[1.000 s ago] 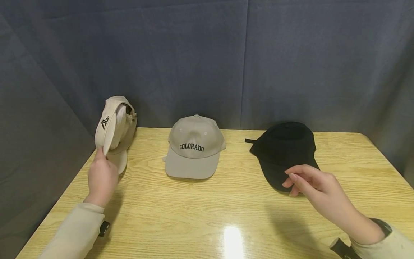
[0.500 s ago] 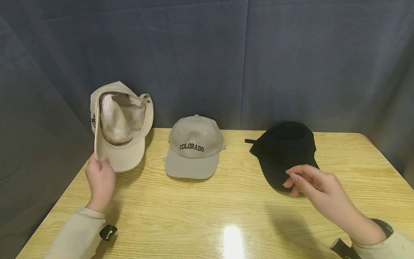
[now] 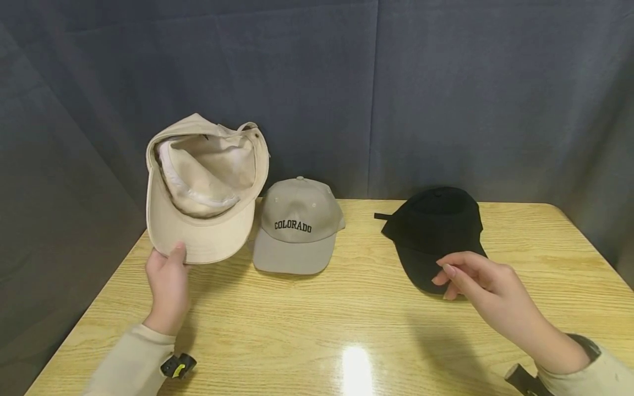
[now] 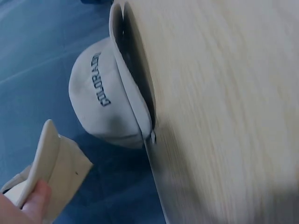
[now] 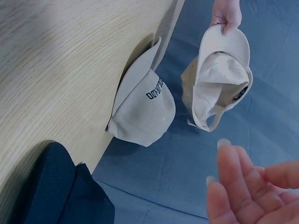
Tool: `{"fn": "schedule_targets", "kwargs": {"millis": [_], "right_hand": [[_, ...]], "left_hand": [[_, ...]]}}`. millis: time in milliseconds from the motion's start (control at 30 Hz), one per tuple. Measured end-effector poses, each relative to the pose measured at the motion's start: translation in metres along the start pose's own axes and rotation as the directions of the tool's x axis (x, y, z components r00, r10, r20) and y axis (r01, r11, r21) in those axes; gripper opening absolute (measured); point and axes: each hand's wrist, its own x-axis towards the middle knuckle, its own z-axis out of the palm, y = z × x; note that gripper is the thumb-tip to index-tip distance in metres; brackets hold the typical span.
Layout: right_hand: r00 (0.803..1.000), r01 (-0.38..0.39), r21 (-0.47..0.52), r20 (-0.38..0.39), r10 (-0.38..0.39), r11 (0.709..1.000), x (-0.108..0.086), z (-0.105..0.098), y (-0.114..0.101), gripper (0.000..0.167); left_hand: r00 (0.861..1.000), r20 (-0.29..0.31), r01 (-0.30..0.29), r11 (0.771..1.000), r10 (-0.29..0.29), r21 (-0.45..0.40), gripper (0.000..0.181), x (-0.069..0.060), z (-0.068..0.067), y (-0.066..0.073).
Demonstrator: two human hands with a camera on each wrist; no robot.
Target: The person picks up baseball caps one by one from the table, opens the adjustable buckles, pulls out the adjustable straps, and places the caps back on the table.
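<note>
The grey cap [image 3: 297,208] reads "COLORADO" in black

The left hand [image 5: 227,13] grips a cream baseball cap [image 5: 222,67] by its brim. Near the right hand [image 5: 254,189], a lettered cap [image 5: 142,112] rests.

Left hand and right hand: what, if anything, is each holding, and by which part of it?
The left hand grips a beige baseball cap by the edge of its brim. The right hand holds nothing.

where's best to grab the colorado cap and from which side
The COLORADO cap is probably best pinched by its brim, from the near side: it sits crown up, and the thin brim juts that way, seemingly raised off the table.
</note>
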Motion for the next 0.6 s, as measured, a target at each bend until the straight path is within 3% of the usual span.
{"fn": "schedule_targets", "kwargs": {"millis": [300,533,600], "right_hand": [[1.000,0.012,0.011,0.001,-0.012,1.000,0.001,0.002,0.000,0.029],[1.000,0.019,-0.004,0.000,-0.019,1.000,0.002,0.004,-0.002,0.027],[1.000,0.000,-0.016,0.024,0.001,1.000,0.008,-0.001,-0.011,0.026]], "left_hand": [[0.998,0.057,0.022,0.990,-0.014,-0.139,0.031,-0.014,0.009,0.001],[0.996,0.071,0.074,0.966,-0.058,-0.249,0.022,-0.024,0.016,0.001],[0.993,0.079,0.110,0.962,-0.092,-0.250,0.021,-0.027,0.016,0.003]]}}
